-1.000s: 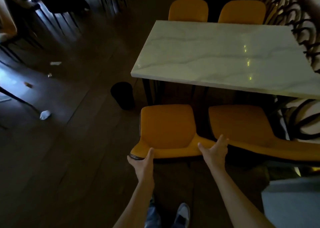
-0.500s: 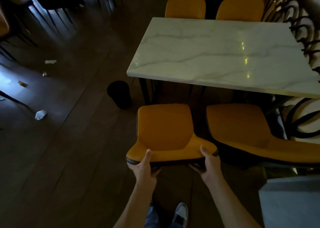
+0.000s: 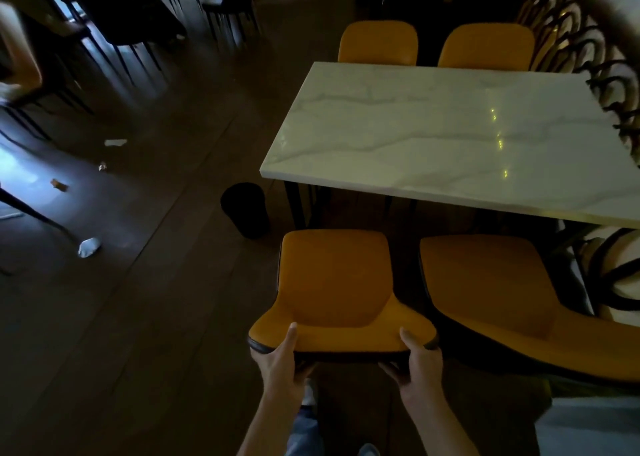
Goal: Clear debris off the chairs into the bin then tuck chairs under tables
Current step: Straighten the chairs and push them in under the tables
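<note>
Both hands, left (image 3: pixel 281 358) and right (image 3: pixel 417 363), grip the backrest of the orange chair (image 3: pixel 334 282) at lower centre; its seat looks clean but not yet tucked under the marble surface (image 3: pixel 433 133). Its neighbour (image 3: pixel 491 289) also waits; bin (image 3: pixel 246 209) stands left.

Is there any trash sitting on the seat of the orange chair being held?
No, the seat of the orange chair is bare, with the left hand and right hand gripping its backrest.

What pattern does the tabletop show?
White marble with grey veins, seen in the head view.
</note>
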The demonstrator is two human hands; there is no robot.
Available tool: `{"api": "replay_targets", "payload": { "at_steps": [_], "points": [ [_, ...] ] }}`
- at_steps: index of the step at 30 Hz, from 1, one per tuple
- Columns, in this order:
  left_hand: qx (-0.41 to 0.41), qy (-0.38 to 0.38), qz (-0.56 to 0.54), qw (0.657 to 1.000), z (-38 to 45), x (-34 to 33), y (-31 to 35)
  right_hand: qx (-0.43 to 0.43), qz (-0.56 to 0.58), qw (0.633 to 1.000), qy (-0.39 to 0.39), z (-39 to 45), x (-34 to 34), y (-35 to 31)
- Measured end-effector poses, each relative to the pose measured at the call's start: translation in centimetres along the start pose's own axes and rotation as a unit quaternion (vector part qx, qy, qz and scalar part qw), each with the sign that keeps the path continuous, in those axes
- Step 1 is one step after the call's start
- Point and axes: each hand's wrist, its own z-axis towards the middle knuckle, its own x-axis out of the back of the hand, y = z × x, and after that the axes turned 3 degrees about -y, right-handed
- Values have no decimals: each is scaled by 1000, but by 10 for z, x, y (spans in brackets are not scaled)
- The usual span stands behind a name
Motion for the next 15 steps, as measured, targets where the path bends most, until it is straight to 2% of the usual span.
{"api": "replay_targets", "payload": {
  "at_steps": [7,15],
  "points": [
    [-6,-50,25,998,35,-21,38,18,47,999,19,16,-41,0],
    [11,-64,45,997,86,-62,76,39,47,998,10,34,-88,-21]
  ]
}}
